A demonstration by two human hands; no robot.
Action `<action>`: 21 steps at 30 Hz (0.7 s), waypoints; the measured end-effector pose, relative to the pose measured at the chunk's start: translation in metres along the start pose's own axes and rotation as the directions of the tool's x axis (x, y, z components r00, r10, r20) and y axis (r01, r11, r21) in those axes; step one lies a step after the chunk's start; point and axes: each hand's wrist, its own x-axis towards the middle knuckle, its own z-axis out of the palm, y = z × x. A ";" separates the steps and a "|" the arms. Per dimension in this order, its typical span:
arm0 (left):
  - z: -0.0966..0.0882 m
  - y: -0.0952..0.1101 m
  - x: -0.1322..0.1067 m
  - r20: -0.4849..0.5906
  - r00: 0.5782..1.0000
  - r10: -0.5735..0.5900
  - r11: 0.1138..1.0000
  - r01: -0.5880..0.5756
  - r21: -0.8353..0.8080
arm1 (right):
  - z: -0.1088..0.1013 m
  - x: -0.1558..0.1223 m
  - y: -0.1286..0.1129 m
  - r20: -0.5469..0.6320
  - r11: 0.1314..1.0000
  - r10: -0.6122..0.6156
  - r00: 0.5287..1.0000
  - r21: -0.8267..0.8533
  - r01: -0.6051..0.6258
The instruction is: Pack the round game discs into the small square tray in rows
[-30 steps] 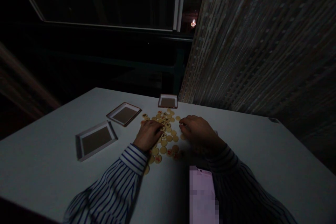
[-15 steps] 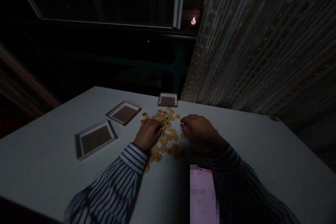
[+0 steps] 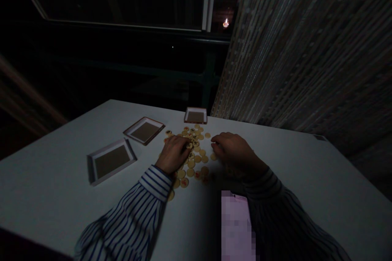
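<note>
A heap of round wooden Chinese chess pieces (image 3: 190,164) lies on the white table, some with black or red characters facing up. Over the heap's left side is my left hand (image 3: 174,154), thumb and forefinger closed at the edges of a black-marked piece (image 3: 189,145). My right hand (image 3: 235,151) hovers at the heap's right side with its fingers curled inward; whatever they may hold is hidden. A plain piece (image 3: 207,135) lies just beyond its fingertips, and more pieces show dimly in the shadow beneath its wrist.
Three shallow box parts sit on the table (image 3: 275,195): a white tray (image 3: 132,151), a brown-edged one (image 3: 161,131) and a smaller one (image 3: 196,122) at the back. A phone (image 3: 239,228), pixelated, lies at the front by my right sleeve. A string curtain (image 3: 275,57) hangs at the right.
My right hand's fingers have shifted very slightly. My left hand stays over the heap, and the pieces and trays look the same apart from a slight camera movement.
</note>
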 end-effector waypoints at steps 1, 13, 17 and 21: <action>0.000 0.000 0.000 -0.018 1.000 0.006 1.000 -0.006 -0.002 | 0.000 0.000 0.000 -0.001 1.000 0.001 1.000 -0.001 -0.001; -0.004 0.004 -0.001 -0.111 0.993 -0.040 0.994 0.029 -0.103 | -0.002 -0.004 -0.001 -0.016 1.000 -0.004 1.000 0.001 0.004; -0.005 0.006 0.000 -0.100 0.994 -0.043 0.990 0.029 -0.137 | -0.004 -0.007 0.000 -0.036 1.000 0.000 0.999 0.005 0.000; -0.009 0.009 0.000 -0.106 0.992 -0.062 0.985 0.044 -0.166 | -0.006 -0.010 0.002 -0.061 1.000 0.012 0.998 0.026 -0.010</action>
